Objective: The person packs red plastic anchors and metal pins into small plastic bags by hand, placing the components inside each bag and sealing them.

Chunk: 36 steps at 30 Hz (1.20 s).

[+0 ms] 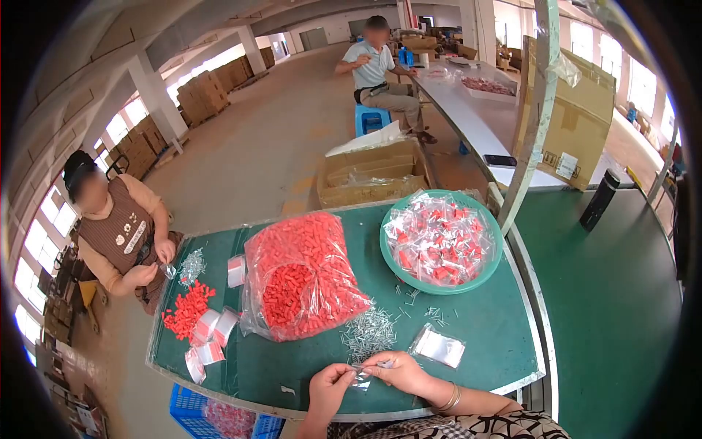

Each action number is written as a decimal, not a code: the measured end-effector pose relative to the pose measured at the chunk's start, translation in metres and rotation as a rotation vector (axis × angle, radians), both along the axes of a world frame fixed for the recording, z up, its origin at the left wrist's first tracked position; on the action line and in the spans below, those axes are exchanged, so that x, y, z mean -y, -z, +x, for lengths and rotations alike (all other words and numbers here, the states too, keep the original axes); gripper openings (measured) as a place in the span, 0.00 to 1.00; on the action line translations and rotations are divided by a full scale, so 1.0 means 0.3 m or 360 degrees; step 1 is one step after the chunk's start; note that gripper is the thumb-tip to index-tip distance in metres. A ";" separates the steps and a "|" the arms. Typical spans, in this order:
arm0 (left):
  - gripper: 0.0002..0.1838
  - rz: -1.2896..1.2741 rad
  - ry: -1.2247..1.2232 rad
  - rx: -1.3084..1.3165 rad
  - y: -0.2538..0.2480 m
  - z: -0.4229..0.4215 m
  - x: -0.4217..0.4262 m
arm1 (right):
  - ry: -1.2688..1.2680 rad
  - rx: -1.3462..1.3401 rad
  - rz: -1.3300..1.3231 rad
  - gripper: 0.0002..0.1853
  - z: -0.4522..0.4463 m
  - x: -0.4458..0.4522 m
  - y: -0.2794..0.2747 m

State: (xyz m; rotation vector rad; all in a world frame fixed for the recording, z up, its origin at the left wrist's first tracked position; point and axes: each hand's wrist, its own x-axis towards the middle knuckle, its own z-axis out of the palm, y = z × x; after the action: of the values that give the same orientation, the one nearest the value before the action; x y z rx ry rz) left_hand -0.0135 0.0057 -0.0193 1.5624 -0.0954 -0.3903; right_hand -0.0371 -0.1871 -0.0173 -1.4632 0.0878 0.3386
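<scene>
At the near edge of the green table, my left hand [329,393] and my right hand [402,374] meet, fingertips pinched on a small clear plastic bag [360,383]. What the bag holds is too small to tell. Just beyond my fingers lies a heap of silvery screws [368,333]. To the right of it rests a stack of small clear bags [439,345]. A large clear sack of red plastic plugs [300,282] stands open behind the heap. A green basin [386,257] at the back right holds many filled bags with red pieces.
At the left, a seated co-worker [121,234] handles a small bag beside loose red plugs [189,311] and screws [192,267]. Another person [376,69] sits at a far table. A blue crate [186,410] is below the near edge. A metal post [532,139] rises at the right, near a black bottle [601,199].
</scene>
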 end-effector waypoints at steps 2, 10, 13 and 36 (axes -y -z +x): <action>0.06 0.0136 0.0020 0.0111 0.000 0.000 0.001 | 0.0031 0.0194 -0.0114 0.07 -0.004 -0.002 -0.001; 0.04 0.0019 0.0018 0.0067 -0.017 -0.003 0.031 | 0.0098 0.0654 -0.0391 0.11 -0.011 -0.014 0.011; 0.04 0.0065 0.0024 0.0115 -0.013 -0.003 0.040 | 0.0147 0.0375 -0.0277 0.13 -0.031 -0.040 0.026; 0.05 0.0709 0.0154 0.0682 -0.094 0.042 0.012 | -0.0017 -0.0007 -0.0080 0.09 -0.014 -0.004 -0.028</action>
State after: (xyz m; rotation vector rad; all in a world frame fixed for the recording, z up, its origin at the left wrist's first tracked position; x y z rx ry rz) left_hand -0.0009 0.0021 0.0089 2.0707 -0.4414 -0.1486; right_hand -0.0413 -0.1860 -0.0090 -1.5133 0.0925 0.3504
